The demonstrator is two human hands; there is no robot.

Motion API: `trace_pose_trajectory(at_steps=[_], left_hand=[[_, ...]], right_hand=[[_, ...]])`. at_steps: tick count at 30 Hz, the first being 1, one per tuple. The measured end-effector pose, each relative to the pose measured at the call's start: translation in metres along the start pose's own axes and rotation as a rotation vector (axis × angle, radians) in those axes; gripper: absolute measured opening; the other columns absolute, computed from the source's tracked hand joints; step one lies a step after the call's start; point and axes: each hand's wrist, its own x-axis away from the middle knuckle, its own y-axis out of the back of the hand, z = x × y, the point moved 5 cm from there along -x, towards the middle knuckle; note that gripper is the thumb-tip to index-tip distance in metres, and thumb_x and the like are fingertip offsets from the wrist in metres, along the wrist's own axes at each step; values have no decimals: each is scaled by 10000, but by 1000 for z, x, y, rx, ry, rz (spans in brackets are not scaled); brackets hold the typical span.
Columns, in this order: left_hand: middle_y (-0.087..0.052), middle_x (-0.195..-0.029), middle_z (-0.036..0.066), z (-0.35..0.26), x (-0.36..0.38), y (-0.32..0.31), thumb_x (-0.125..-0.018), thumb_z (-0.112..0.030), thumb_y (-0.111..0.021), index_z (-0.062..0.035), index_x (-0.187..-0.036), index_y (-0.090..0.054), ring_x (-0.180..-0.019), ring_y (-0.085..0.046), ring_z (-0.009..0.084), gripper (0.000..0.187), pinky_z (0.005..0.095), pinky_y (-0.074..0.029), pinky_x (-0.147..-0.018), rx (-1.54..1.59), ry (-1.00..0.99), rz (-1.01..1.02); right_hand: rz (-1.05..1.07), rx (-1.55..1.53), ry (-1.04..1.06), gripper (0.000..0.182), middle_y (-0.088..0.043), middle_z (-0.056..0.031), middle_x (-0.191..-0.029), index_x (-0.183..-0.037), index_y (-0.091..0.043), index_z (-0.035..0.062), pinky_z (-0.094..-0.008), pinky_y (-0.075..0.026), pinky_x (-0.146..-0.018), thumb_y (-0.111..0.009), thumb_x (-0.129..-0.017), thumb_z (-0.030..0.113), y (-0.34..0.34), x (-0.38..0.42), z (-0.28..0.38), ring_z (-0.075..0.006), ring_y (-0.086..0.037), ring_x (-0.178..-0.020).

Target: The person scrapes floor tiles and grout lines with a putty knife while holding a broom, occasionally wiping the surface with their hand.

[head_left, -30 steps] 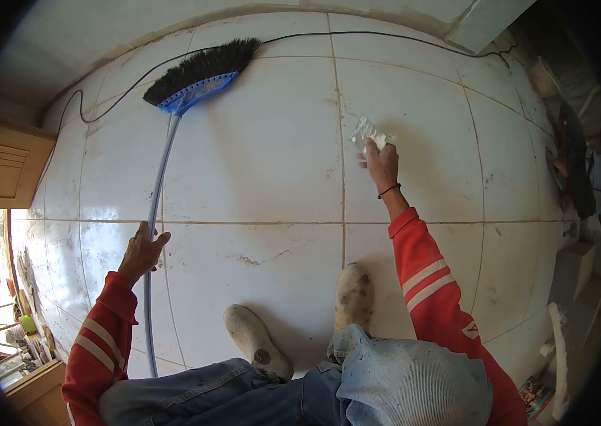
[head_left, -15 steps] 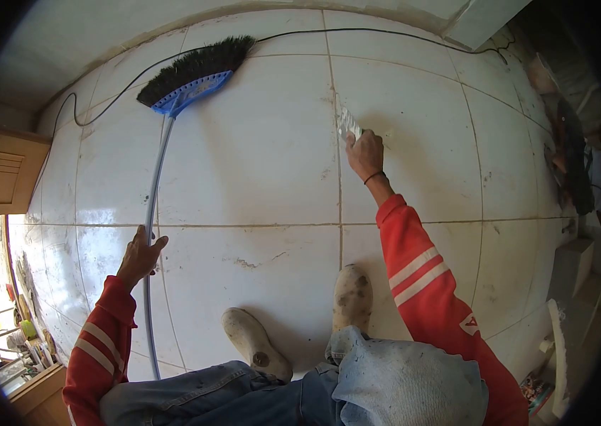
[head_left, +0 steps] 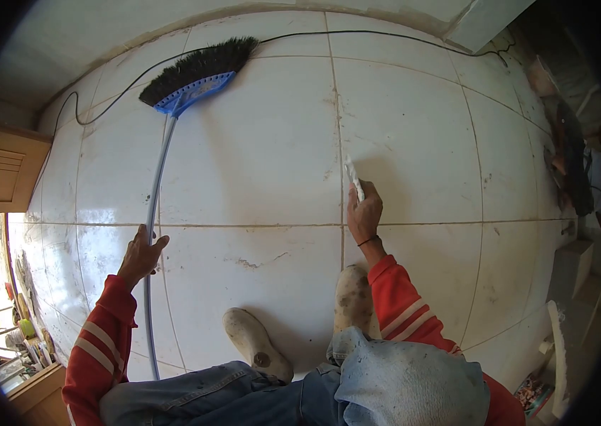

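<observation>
While crouched on glossy white tiles:
L hand (head_left: 141, 254): fingers wrapped round thin blue broom handle (head_left: 156, 192), black bristles upper left.
R hand (head_left: 364, 213): fingers pinching flat white scraper (head_left: 354, 177), tip on grout line (head_left: 339, 128), frame centre.

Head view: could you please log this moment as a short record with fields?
Left hand: grips the broom handle
Right hand: holds a scraper, blade at the grout line
Broom head: lies on the tiled floor
Cable: runs along the wall
Boots: planted on the tiles
</observation>
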Motion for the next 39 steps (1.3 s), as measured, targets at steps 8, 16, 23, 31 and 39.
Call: trace_pose_trajectory(at_steps=[8,16,23,31,39], left_hand=[[-710,-1041,301,2,-3,-4,-1010,-456,-671,163,-1558,-300,-700,-735,287,907,389,-636,-524,1,9,4],[-713,-1070,303,-5,0,-6,-1011,-451,-670,161,-1550,-316,-699,-740,286,889,390,-637,-529,5,20,2],[-704,-1109,319,0,-1,-3,-1016,-451,-664,161,-1550,-312,-712,-745,298,886,392,-639,-525,2,-2,-8],[-694,-1146,321,-4,0,-5,-1016,-448,-665,157,-1556,-312,-727,-748,301,884,391,-639,-535,8,-23,-9],[-713,-1050,295,-2,3,-3,-1013,-451,-671,155,-1566,-306,-716,-740,286,898,393,-630,-531,-3,3,-21]], right_hand=[[12,307,99,203,-621,-145,-953,-1168,-731,39,-468,-544,-766,-664,-989,106,-20,-18,21,-368,-659,-853],[-19,259,111,188,-656,-182,-917,-1089,-720,6,-505,-538,-729,-730,-935,112,-27,-29,5,-411,-670,-796],[43,247,-43,329,-698,-319,-820,-865,-693,-93,-544,-555,-748,-756,-932,223,-17,-87,-4,-508,-699,-811],[82,229,-51,398,-703,-329,-813,-803,-672,-100,-553,-574,-756,-776,-921,266,-31,-116,-35,-507,-711,-795],[136,248,-130,423,-710,-297,-755,-865,-655,-113,-507,-602,-761,-751,-931,295,-21,-116,-14,-474,-733,-770]])
